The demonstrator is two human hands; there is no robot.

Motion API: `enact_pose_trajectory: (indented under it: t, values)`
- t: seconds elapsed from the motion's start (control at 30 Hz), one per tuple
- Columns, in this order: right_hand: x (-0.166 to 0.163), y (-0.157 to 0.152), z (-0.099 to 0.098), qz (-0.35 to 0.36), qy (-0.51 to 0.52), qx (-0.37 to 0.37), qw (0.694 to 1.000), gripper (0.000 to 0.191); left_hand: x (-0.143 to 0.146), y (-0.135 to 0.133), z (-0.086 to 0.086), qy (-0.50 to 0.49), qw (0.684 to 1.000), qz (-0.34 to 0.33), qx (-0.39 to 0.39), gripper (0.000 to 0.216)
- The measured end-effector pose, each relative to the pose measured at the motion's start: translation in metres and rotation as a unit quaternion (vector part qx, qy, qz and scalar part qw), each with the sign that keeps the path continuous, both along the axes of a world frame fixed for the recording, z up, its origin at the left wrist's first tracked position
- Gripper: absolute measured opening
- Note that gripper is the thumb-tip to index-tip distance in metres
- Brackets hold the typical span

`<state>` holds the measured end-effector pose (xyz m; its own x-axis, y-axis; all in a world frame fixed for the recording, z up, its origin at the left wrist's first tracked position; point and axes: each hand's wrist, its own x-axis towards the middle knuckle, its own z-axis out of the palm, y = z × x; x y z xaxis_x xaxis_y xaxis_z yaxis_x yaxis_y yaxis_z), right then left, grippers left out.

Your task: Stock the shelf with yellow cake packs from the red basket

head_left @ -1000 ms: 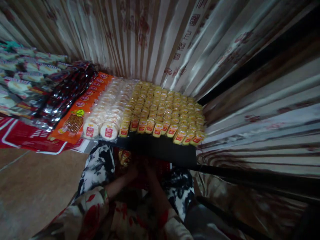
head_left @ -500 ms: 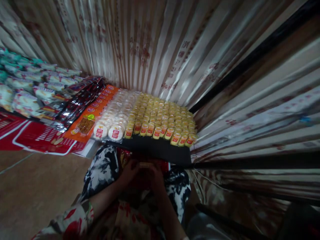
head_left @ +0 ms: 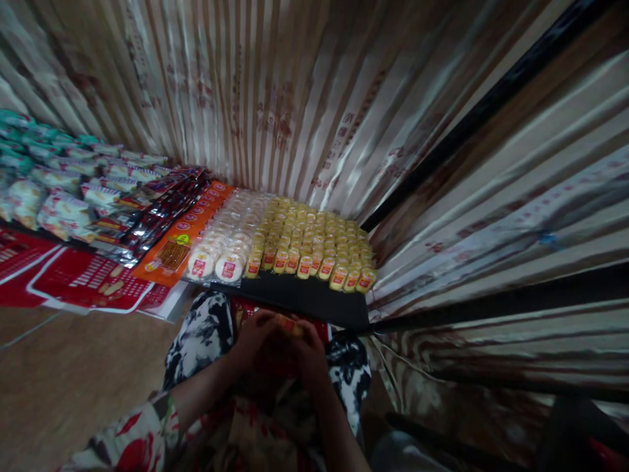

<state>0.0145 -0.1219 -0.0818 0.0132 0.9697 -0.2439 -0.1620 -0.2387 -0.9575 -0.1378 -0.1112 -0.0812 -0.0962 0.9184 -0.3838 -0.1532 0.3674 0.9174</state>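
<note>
My left hand [head_left: 255, 335] and my right hand [head_left: 309, 347] meet in front of me over my lap, both closed around a small yellow-orange packet [head_left: 289, 326]. Under them sits a red box [head_left: 275, 314] between my knees. Just beyond is a black shelf [head_left: 314, 298] covered with rows of small yellow packets [head_left: 314, 239] with red labels. To their left lie rows of round white wrapped cakes [head_left: 226, 242].
Orange snack packs [head_left: 184, 229], dark red packs [head_left: 157, 206] and green-white bags [head_left: 59, 190] fill the shelf further left. A red cardboard sheet [head_left: 78, 282] lies at its front. A striped curtain [head_left: 319, 111] hangs behind; dark bars [head_left: 491, 308] run on the right. Brown floor [head_left: 73, 387] at the left.
My hands have come up out of the red box and now hold a small yellow packet together. My head has tilted up, so the shelf appears lower and smaller.
</note>
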Motion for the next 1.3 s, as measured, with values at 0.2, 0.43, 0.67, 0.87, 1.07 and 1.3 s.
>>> enact_pose_trajectory:
  t: [0.2, 0.43, 0.67, 0.87, 1.07, 1.3]
  values:
    - [0.003, 0.002, 0.003, 0.002, -0.035, 0.024, 0.999, 0.031, 0.003, 0.008, 0.018, 0.052, 0.998, -0.014, 0.023, 0.020]
    - [0.007, 0.008, 0.012, -0.013, -0.059, 0.028, 0.998, 0.028, 0.007, 0.023, 0.037, 0.133, 0.981, -0.043, 0.132, 0.015]
    - [0.023, 0.029, 0.015, -0.021, -0.221, 0.077, 0.972, 0.040, 0.026, 0.043, 0.048, 0.200, 0.942, -0.104, 0.248, 0.034]
    - [0.041, 0.060, 0.023, -0.043, -0.309, 0.144, 0.939, 0.029, 0.055, 0.070, 0.039, 0.219, 0.928, -0.071, 0.293, 0.034]
    - [0.040, 0.091, 0.014, -0.107, -0.256, 0.107, 0.955, 0.036, 0.069, 0.083, 0.034, 0.298, 0.901, -0.081, 0.304, 0.046]
    - [0.028, 0.117, 0.003, -0.174, -0.278, 0.103, 0.939, 0.038, 0.066, 0.091, 0.021, 0.414, 0.831, -0.141, 0.342, 0.048]
